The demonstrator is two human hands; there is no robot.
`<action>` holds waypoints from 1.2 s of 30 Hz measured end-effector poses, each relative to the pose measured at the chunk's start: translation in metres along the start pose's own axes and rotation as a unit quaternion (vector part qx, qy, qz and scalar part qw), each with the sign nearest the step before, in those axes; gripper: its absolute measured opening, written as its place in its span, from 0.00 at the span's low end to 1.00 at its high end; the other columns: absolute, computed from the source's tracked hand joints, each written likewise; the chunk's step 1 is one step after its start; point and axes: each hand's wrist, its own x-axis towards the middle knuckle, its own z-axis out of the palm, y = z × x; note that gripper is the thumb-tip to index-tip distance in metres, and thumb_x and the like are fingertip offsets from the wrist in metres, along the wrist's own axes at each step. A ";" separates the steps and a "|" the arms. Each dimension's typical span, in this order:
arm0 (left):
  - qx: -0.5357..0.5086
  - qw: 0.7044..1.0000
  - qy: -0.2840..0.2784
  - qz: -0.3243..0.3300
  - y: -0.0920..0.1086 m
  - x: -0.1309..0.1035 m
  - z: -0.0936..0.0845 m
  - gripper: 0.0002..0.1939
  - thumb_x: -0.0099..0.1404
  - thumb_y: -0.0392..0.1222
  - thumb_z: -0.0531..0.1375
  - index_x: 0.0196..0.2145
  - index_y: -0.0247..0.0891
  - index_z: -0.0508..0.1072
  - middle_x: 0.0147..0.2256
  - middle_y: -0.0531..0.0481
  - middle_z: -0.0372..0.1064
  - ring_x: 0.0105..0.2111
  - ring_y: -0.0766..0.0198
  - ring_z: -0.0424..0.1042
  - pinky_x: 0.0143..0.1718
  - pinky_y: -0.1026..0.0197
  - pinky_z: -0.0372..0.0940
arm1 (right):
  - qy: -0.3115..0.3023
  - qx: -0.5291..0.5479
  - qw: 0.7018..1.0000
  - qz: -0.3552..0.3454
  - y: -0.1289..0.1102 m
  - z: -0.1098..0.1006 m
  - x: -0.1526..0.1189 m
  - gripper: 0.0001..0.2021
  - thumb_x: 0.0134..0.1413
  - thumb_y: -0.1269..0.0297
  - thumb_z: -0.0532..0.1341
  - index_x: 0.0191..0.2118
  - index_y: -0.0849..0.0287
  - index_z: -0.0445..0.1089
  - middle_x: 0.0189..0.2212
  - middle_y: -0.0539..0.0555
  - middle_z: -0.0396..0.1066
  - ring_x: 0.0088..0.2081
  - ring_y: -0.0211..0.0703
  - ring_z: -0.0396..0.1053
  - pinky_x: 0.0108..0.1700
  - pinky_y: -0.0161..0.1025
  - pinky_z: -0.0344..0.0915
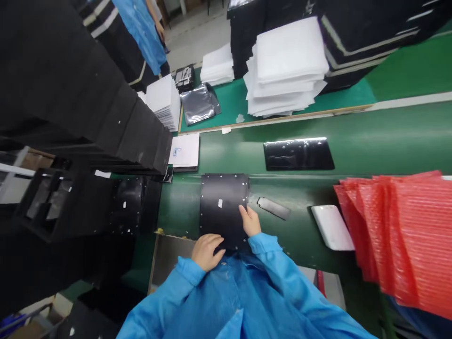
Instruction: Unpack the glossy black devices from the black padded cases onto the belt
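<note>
A flat-topped black box with small rivets along its edges and a bit of white label lies on the green bench in front of my body. My left hand is curled at its near left corner, fingers together over the edge. At the right side, my right hand grips the edge, thumb on top and the other fingers partly hidden. Just right of it lies a narrow grey metallic strip with a dark end. Farther back rests a glossy black panel.
Tall black stacks wall off the left. A white paper pile and a silvery bag sit at the back. Red bubble bags and a white rounded object are at right. Another person in blue stands beyond.
</note>
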 end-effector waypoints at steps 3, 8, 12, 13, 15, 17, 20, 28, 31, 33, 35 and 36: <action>0.037 0.996 0.023 -0.083 -0.005 -0.008 0.001 0.27 0.58 0.41 0.58 0.57 0.39 0.67 0.58 0.43 0.64 0.58 0.52 0.63 0.61 0.47 0.58 | 0.010 0.000 1.000 0.008 0.006 -0.015 0.001 0.30 0.43 0.33 0.54 0.29 0.59 0.73 0.31 0.59 0.75 0.41 0.59 0.71 0.48 0.54 0.67; 0.058 0.957 0.000 -0.283 -0.020 -0.003 0.006 0.44 0.52 0.38 0.61 0.65 0.32 0.51 0.62 0.37 0.58 0.62 0.49 0.57 0.62 0.51 0.54 | 0.074 -0.020 0.995 -0.056 0.025 -0.045 0.021 0.26 0.46 0.40 0.56 0.40 0.57 0.74 0.47 0.61 0.72 0.52 0.58 0.67 0.55 0.55 0.63; 0.038 0.933 -0.041 -0.355 -0.026 0.016 0.005 0.41 0.53 0.36 0.61 0.64 0.34 0.54 0.53 0.38 0.69 0.53 0.49 0.69 0.54 0.53 0.62 | 0.055 -0.041 0.994 -0.091 0.011 -0.029 0.086 0.34 0.41 0.38 0.56 0.48 0.60 0.70 0.52 0.64 0.68 0.55 0.59 0.64 0.57 0.55 0.60; 0.037 0.932 -0.041 -0.357 -0.026 0.020 0.004 0.37 0.53 0.35 0.61 0.61 0.35 0.59 0.51 0.38 0.71 0.52 0.49 0.70 0.52 0.53 0.63 | 0.049 -0.044 0.993 -0.095 0.005 -0.020 0.101 0.34 0.41 0.38 0.56 0.47 0.60 0.70 0.51 0.64 0.69 0.54 0.59 0.65 0.57 0.54 0.60; 0.045 0.933 -0.044 -0.355 -0.027 0.025 0.002 0.28 0.52 0.35 0.62 0.53 0.35 0.67 0.48 0.38 0.73 0.50 0.47 0.71 0.51 0.51 0.64 | 0.053 -0.052 0.993 -0.089 -0.005 -0.005 0.122 0.32 0.40 0.37 0.55 0.43 0.59 0.71 0.45 0.64 0.73 0.49 0.58 0.69 0.53 0.54 0.63; 0.062 0.934 -0.053 -0.347 -0.029 0.027 0.003 0.23 0.51 0.37 0.63 0.47 0.34 0.71 0.45 0.38 0.74 0.49 0.45 0.72 0.50 0.50 0.64 | 0.073 -0.062 0.993 -0.074 -0.009 0.004 0.131 0.30 0.40 0.36 0.53 0.37 0.58 0.71 0.39 0.63 0.74 0.43 0.58 0.71 0.48 0.52 0.66; 0.094 0.941 -0.059 -0.319 -0.033 0.029 0.010 0.23 0.50 0.40 0.64 0.45 0.34 0.72 0.44 0.36 0.75 0.47 0.44 0.73 0.50 0.49 0.65 | 0.089 -0.081 0.991 -0.065 -0.008 0.005 0.133 0.29 0.38 0.36 0.53 0.34 0.58 0.70 0.37 0.63 0.74 0.41 0.58 0.70 0.45 0.51 0.66; 0.097 0.980 0.101 -0.141 -0.133 0.004 -0.117 0.21 0.55 0.45 0.63 0.47 0.39 0.74 0.50 0.41 0.72 0.52 0.48 0.68 0.56 0.50 0.61 | 0.185 -0.279 0.909 -0.247 -0.008 0.012 0.125 0.30 0.47 0.40 0.49 0.38 0.63 0.70 0.46 0.72 0.69 0.51 0.67 0.65 0.54 0.62 0.58; 0.051 0.900 0.320 -0.292 -0.215 -0.028 -0.194 0.19 0.63 0.43 0.56 0.51 0.37 0.72 0.53 0.40 0.70 0.54 0.52 0.67 0.57 0.53 0.60 | 0.103 -0.313 0.885 -0.328 -0.011 0.064 0.093 0.26 0.52 0.46 0.50 0.43 0.63 0.70 0.49 0.69 0.69 0.54 0.64 0.63 0.57 0.62 0.57; 0.031 0.813 0.415 -0.406 -0.257 -0.049 -0.208 0.23 0.65 0.43 0.54 0.55 0.32 0.68 0.54 0.35 0.67 0.56 0.48 0.65 0.57 0.49 0.59 | -0.036 -0.290 0.901 -0.321 -0.012 0.122 0.063 0.24 0.53 0.47 0.52 0.46 0.62 0.70 0.49 0.67 0.70 0.53 0.59 0.65 0.58 0.60 0.58; 0.022 0.759 0.453 -0.466 -0.279 -0.067 -0.191 0.28 0.64 0.46 0.56 0.59 0.29 0.64 0.56 0.29 0.62 0.58 0.42 0.61 0.57 0.42 0.57 | -0.174 -0.243 0.918 -0.260 -0.011 0.188 0.032 0.25 0.52 0.47 0.55 0.49 0.60 0.69 0.52 0.65 0.69 0.55 0.56 0.65 0.59 0.57 0.58; 0.008 0.753 0.457 -0.474 -0.283 -0.074 -0.176 0.31 0.63 0.48 0.58 0.60 0.30 0.62 0.57 0.28 0.61 0.58 0.39 0.61 0.56 0.39 0.57 | -0.231 -0.216 0.925 -0.209 -0.012 0.220 0.019 0.27 0.51 0.46 0.57 0.51 0.59 0.68 0.53 0.64 0.67 0.55 0.56 0.65 0.59 0.55 0.59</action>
